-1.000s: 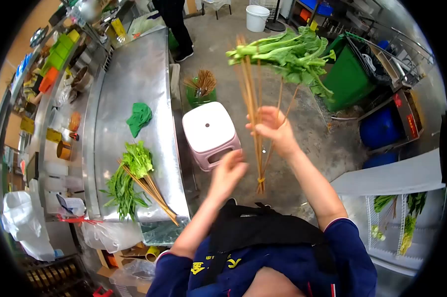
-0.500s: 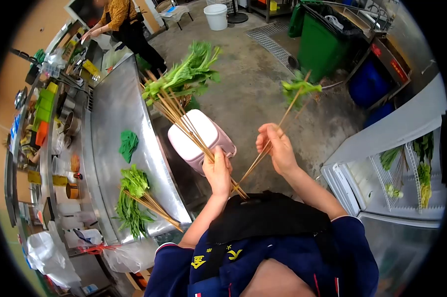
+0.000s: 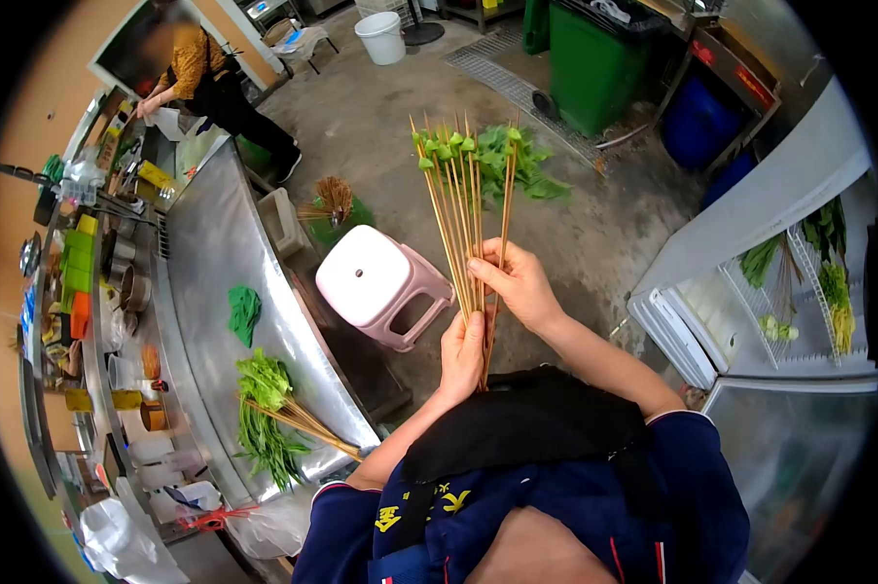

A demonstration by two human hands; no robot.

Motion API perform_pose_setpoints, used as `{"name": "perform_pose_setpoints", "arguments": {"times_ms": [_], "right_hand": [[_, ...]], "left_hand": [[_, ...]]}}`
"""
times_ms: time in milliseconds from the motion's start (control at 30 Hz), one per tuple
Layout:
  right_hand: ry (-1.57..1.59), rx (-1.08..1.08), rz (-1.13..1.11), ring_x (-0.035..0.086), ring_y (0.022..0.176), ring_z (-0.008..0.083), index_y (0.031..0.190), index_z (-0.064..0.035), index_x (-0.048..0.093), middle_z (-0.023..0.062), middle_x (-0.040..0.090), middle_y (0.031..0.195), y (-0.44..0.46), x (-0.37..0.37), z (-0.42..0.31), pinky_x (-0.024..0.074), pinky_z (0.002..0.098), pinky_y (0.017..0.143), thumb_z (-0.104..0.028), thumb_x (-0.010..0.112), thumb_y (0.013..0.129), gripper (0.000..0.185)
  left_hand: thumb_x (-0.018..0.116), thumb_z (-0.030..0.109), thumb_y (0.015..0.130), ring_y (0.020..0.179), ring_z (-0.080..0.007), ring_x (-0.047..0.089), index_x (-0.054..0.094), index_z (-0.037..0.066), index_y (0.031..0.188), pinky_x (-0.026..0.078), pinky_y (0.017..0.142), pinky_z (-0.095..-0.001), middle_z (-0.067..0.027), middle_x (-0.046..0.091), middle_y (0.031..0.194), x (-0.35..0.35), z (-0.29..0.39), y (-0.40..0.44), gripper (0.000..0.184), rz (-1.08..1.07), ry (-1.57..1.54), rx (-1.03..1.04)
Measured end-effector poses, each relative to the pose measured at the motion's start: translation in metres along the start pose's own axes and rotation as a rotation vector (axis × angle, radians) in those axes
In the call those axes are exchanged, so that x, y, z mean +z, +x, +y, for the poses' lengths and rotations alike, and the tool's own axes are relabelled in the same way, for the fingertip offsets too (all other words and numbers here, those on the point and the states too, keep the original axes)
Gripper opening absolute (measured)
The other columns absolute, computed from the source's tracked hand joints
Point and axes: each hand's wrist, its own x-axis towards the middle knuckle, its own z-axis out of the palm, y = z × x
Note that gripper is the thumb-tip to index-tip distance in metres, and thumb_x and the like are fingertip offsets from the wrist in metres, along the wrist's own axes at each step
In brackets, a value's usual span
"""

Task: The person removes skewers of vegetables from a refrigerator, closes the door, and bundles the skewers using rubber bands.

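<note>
Wooden skewers with green leafy stems threaded near their tips stand fanned out in front of my chest. My left hand is wrapped round their lower part. Just above it, my right hand pinches the skewers at mid-length, fingers closed on them. The leafy greens hang away behind the tips. On the steel table at left lie more skewered greens and a green cloth.
A pink-white stool stands beyond my left hand, with a green basket of sticks behind it. An open fridge is at right, a green bin further back. Another person stands at the table's far end.
Both hands have come together on the skewers, which were split between them half a second ago. The greens now sit between the hands' far side and the floor. The view has turned right.
</note>
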Motion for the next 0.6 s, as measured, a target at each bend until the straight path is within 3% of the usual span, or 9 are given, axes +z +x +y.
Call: {"name": "perform_pose_setpoints", "arguments": {"times_ms": [67, 200, 333, 433, 600], "right_hand": [[0.023, 0.037, -0.036, 0.053, 0.063, 0.0049, 0.093, -0.0006, 0.056, 0.0009, 0.058, 0.076, -0.007, -0.009, -0.007, 0.0445, 0.0198, 0.055, -0.014, 0.056, 0.085, 0.015], [0.091, 0.013, -0.099, 0.056, 0.074, 0.0078, 0.100, -0.0006, 0.055, 0.0026, 0.059, 0.083, -0.013, -0.015, -0.009, 0.0467, 0.0222, 0.062, -0.016, 0.055, 0.086, 0.021], [0.102, 0.045, -0.024, 0.056, 0.071, 0.0078, 0.099, -0.0009, 0.055, 0.0018, 0.058, 0.081, -0.021, -0.016, -0.012, 0.0469, 0.0228, 0.062, -0.017, 0.053, 0.087, 0.020], [0.130, 0.031, -0.024, 0.054, 0.066, 0.0071, 0.097, 0.0009, 0.055, 0.0023, 0.057, 0.077, -0.022, -0.017, -0.010, 0.0472, 0.0222, 0.058, -0.016, 0.051, 0.087, 0.019], [0.149, 0.049, 0.014, 0.053, 0.061, 0.0065, 0.094, 0.0015, 0.055, 0.0016, 0.056, 0.074, -0.023, -0.012, -0.013, 0.0456, 0.0213, 0.056, -0.015, 0.054, 0.086, 0.019]], "left_hand": [[0.041, 0.028, 0.092, 0.061, -0.0054, 0.040, 0.050, 0.001, 0.106, 0.034, 0.054, -0.0184, 0.0012, 0.046, 0.074, 0.006, 0.008, -0.002, 0.032, -0.010, -0.113, -0.014], [0.044, 0.023, 0.092, 0.061, -0.0037, 0.040, 0.056, 0.001, 0.087, 0.032, 0.055, -0.0173, 0.0040, 0.046, 0.069, 0.005, 0.011, 0.007, 0.026, 0.093, -0.049, 0.061], [0.045, 0.023, 0.092, 0.058, -0.0031, 0.038, 0.053, 0.001, 0.080, 0.030, 0.051, -0.0182, 0.0040, 0.046, 0.066, 0.021, 0.017, 0.007, 0.026, 0.197, -0.057, 0.172], [0.045, 0.022, 0.092, 0.058, -0.0035, 0.038, 0.054, 0.000, 0.082, 0.031, 0.051, -0.0185, 0.0029, 0.046, 0.068, 0.011, 0.020, -0.002, 0.026, 0.086, -0.013, 0.132], [0.051, 0.015, 0.088, 0.055, -0.0050, 0.039, 0.049, 0.001, 0.066, 0.030, 0.049, -0.0204, 0.0023, 0.044, 0.062, 0.012, 0.013, -0.001, 0.026, 0.177, 0.094, 0.219]]}}
